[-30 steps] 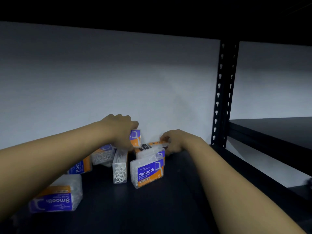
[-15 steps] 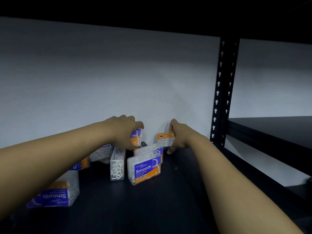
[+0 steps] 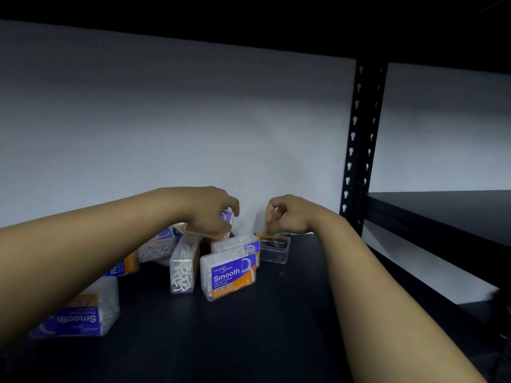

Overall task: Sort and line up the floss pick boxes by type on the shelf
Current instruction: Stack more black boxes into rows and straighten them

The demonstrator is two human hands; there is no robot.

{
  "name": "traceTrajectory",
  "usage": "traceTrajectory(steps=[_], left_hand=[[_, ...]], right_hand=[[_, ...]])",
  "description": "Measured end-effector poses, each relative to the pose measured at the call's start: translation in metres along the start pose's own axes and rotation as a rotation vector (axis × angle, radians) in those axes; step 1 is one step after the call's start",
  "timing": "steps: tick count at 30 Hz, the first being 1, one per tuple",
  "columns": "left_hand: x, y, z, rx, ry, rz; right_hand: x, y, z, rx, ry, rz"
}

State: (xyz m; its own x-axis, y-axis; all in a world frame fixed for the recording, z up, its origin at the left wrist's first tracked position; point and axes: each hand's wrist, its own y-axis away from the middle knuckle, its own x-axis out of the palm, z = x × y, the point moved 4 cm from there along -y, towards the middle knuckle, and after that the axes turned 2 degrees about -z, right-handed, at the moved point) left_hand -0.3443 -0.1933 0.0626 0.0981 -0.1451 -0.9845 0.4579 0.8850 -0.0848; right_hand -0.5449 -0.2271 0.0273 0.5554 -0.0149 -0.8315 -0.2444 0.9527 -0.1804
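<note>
Floss pick box [image 3: 225,221] gripped by left hand [image 3: 210,210]

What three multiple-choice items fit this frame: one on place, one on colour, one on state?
1. The Charcoal box lies where?
A. Right of the upright Smooth box
B. Left of it
C. On top of it

2. The upright Smooth box's label is?
A. Green and white
B. Blue and orange
C. Red and black

3. The left hand is?
A. Flat on the shelf
B. Gripping a box in the pile
C. Touching the post

Key: 1 A, it sits rightward under the right hand; 2 B, blue panel, orange corner; 3 B, fingers curl round the box.
</note>
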Motion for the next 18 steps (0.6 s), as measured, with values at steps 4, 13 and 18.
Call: traceTrajectory(steps=[4, 13, 18], left_hand=[[0.005, -0.009, -0.003, -0.017, -0.014, 0.009], [0.010, -0.030, 0.002, -0.117, -0.085, 0.053], [0.013, -0.036, 0.002, -0.143, -0.039, 0.216]], right_hand=[[0.002, 0.001, -0.007, 0.104, 0.080, 0.056], [0.002, 0.007, -0.001, 0.156, 0.168, 0.130], [0.008, 0.006, -0.001, 0.170, 0.231, 0.198]])
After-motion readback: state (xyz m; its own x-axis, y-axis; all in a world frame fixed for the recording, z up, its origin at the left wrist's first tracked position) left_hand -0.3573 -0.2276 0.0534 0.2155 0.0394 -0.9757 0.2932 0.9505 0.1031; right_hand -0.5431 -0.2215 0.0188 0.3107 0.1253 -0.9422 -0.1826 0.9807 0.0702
